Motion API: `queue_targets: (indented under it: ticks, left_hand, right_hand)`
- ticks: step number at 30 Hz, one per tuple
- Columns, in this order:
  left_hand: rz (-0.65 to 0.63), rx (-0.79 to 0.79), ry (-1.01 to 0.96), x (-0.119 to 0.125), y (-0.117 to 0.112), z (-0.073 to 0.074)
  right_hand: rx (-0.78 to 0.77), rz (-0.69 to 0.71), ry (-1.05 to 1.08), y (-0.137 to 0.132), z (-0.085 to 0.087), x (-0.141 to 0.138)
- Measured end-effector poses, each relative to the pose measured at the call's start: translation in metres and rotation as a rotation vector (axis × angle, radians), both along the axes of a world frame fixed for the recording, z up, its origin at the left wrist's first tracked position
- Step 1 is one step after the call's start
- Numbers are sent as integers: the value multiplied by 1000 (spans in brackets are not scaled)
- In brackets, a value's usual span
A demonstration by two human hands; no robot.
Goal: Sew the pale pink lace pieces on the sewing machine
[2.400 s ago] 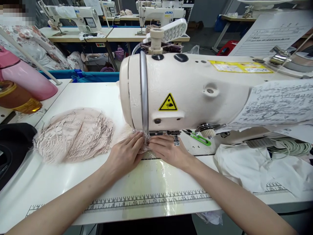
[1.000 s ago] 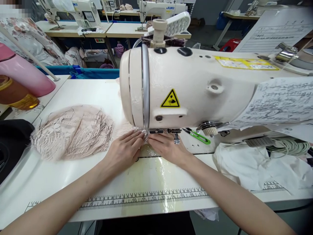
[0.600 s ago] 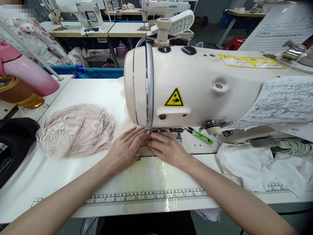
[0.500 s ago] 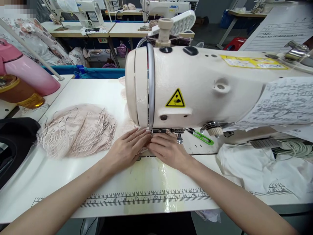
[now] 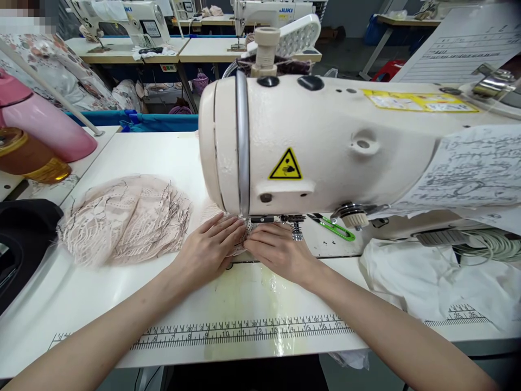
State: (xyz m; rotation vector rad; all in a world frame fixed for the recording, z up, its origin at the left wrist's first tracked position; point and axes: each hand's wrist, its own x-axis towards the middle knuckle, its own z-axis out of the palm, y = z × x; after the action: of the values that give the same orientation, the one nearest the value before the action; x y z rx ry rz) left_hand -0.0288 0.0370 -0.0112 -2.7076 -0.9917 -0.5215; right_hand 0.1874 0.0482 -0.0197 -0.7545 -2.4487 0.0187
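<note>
My left hand [image 5: 207, 247] lies with its fingers stretched flat over pale pink lace fabric [image 5: 240, 248], just left of the needle area of a white sewing machine [image 5: 301, 146]. My right hand [image 5: 283, 251] is on the other side, its fingers bent and pressed together on the lace edge close to the presser foot. A little lace shows between the two hands. The machine head hides the needle and the fabric behind it. To the left rests a heap of pink lace pieces [image 5: 126, 220] with loose threads.
Green thread snips [image 5: 336, 228] lie right of the foot. White cloth [image 5: 411, 274] is heaped at right, beside a coil of cord [image 5: 492, 245]. A pink bottle [image 5: 52, 122], an amber bottle [image 5: 32, 157] and a black object [image 5: 30, 239] stand at left. A printed ruler [image 5: 244, 331] runs along the front edge.
My view has shifted slightly, so the machine head appears farther left. Both hands stay beside the foot, with slightly more lace showing between them.
</note>
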Motion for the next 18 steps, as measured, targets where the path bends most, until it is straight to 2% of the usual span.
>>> queue_targets:
  ticks: [10,18]
  left_hand:
    - [38,12,8,7,-4,0]
    - [46,11,5,11,-7,1]
  right_hand:
    - [36,-19,-7,5,-7,7]
    - [61,-134,-59,1,5,12]
